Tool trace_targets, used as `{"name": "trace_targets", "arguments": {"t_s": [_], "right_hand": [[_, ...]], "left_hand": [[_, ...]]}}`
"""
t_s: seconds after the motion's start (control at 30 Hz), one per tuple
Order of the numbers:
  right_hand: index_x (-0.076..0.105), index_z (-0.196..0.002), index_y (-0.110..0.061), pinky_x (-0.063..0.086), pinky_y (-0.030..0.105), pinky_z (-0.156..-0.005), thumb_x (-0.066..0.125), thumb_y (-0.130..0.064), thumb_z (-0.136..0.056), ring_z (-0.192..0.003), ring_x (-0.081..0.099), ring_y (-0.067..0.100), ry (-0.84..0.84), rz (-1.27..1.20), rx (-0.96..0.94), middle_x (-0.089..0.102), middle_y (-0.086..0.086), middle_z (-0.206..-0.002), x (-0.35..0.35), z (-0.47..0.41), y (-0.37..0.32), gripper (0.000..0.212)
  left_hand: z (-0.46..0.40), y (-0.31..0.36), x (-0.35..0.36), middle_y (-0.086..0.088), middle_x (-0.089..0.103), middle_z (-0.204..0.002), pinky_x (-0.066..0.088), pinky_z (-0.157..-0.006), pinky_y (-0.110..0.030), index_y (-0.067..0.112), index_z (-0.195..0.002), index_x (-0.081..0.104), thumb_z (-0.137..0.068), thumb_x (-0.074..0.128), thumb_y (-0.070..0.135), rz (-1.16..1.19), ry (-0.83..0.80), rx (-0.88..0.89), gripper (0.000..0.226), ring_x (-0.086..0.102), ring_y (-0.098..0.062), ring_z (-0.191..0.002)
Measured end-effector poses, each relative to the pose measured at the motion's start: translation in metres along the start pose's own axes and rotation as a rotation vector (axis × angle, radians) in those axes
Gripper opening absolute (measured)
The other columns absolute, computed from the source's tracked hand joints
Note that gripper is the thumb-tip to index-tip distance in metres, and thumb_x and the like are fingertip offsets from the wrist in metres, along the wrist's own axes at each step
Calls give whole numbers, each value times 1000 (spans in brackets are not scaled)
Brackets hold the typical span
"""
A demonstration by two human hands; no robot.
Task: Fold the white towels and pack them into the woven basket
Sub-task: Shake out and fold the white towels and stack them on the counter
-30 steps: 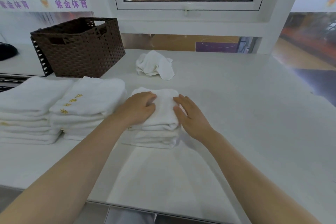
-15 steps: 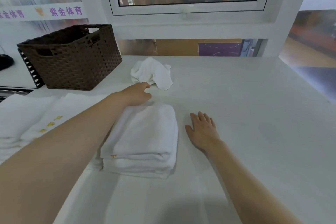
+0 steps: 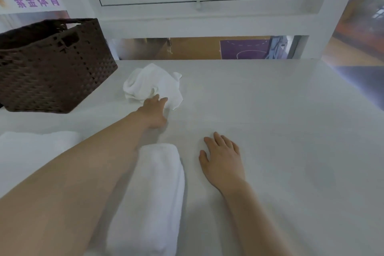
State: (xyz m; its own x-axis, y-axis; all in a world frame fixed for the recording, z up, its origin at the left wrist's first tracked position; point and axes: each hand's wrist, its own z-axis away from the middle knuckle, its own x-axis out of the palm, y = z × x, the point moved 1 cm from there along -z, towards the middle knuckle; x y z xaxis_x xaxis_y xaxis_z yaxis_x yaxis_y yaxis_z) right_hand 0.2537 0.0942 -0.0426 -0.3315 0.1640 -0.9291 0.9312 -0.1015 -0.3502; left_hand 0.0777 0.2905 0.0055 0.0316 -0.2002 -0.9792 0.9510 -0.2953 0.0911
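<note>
A crumpled white towel lies unfolded on the white table, towards its far edge and just to the right of the basket. The left hand reaches out to the towel's near edge, fingertips touching or slipping under the cloth. The fingers are partly buried in the folds, so I cannot tell whether they are pinching the towel or only resting against it.

Nearer the camera, a folded towel lies lengthwise on the table. Its left side is covered by the left forearm and its near end blurs into the bottom of the frame, so how many layers it has is unclear. The right hand lies flat on the bare table just to the right of this folded towel, palm down, fingers straight and slightly spread, holding nothing.

At the left edge there is another pile of white towels, soft and washed out, cut off by the frame and partly hidden behind the left arm.

The dark brown woven basket stands at the far left of the table, its left side cut off by the frame. Its inside is not visible from this angle.

Behind the table runs a white window frame, and a sign with purple characters sits at upper left.
</note>
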Motion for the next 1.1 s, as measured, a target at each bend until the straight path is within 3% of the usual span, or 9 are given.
{"name": "trace_targets", "arguments": {"t_s": [0.1, 0.17, 0.27, 0.43, 0.6, 0.7, 0.8, 0.93, 1.1], "right_hand": [[39, -145, -28, 12, 33, -117, 34, -39, -100, -144, 22, 17, 11, -30, 3, 27, -2, -159, 0, -6, 3, 46], [40, -144, -28, 12, 33, -117, 35, -38, -100, -144, 22, 16, 13, -51, 8, 27, -4, -158, 0, -9, 5, 45], [40, -144, -28, 11, 33, -117, 36, -37, -99, -144, 21, 15, 17, -82, 13, 28, -4, -158, 1, -10, 5, 46], [42, -143, -28, 9, 31, -117, 38, -35, -98, -144, 22, 14, 37, -133, 20, 29, -4, -158, 0, -9, 7, 46], [49, -139, -28, 14, 28, -115, 44, -31, -96, -140, 30, 10, 77, -274, 70, 43, -9, -149, -4, -8, 9, 43], [46, -139, -26, 22, 26, -112, 48, -25, -95, -131, 40, 10, 137, -416, 116, 51, -11, -139, -8, -8, 10, 45], [38, -142, -27, 37, 25, -102, 50, -16, -93, -124, 46, 11, 209, -735, 211, 51, -7, -137, -13, -6, 16, 51], [27, -147, -38, 40, 14, -86, 50, -10, -91, -115, 49, 6, 359, -968, 258, 44, -11, -138, -21, 5, 27, 66], [26, -147, -44, 44, 22, -96, 55, -9, -91, -121, 47, 3, 469, -848, 95, 29, -22, -152, -36, 29, 48, 72]], "left_hand": [[-24, 18, 8, -9, 11, -160, 30, -112, -48, 20, -153, 16, -96, 45, 21, -128, 15, 49, 64, 15, -33, -146], [-37, 26, 10, -15, 41, -136, 44, -95, -44, 11, -137, 35, -92, 46, 17, -115, 28, 28, 47, 46, -35, -120], [-44, 37, 8, -15, 56, -115, 48, -84, -39, 5, -121, 47, -95, 45, 16, -150, 126, 3, 28, 58, -32, -103], [-48, 46, 6, -12, 59, -113, 44, -89, -38, 5, -116, 56, -96, 43, 10, -161, 200, 31, 24, 59, -30, -108], [-29, 69, 7, 1, 41, -69, 34, -70, -30, 10, -69, 45, -94, 41, 4, 2, 143, 57, 27, 42, -23, -75], [-14, 89, -4, -13, 62, -105, 37, -75, -35, 19, -75, 43, -97, 36, 8, -1, 89, 158, 25, 46, -24, -82], [7, 114, -21, -12, 40, -149, 33, -76, -33, 16, -80, 51, -100, 38, 15, 99, 109, 312, 24, 57, -33, -93], [50, 150, -42, -11, 59, -90, 31, -67, -28, 3, -93, 59, -103, 33, 17, 151, 95, 384, 31, 55, -21, -81], [108, 190, -43, 1, 55, -76, 36, -67, -32, 21, -76, 47, -100, 34, 19, 117, 31, 473, 27, 48, -16, -71]]}}
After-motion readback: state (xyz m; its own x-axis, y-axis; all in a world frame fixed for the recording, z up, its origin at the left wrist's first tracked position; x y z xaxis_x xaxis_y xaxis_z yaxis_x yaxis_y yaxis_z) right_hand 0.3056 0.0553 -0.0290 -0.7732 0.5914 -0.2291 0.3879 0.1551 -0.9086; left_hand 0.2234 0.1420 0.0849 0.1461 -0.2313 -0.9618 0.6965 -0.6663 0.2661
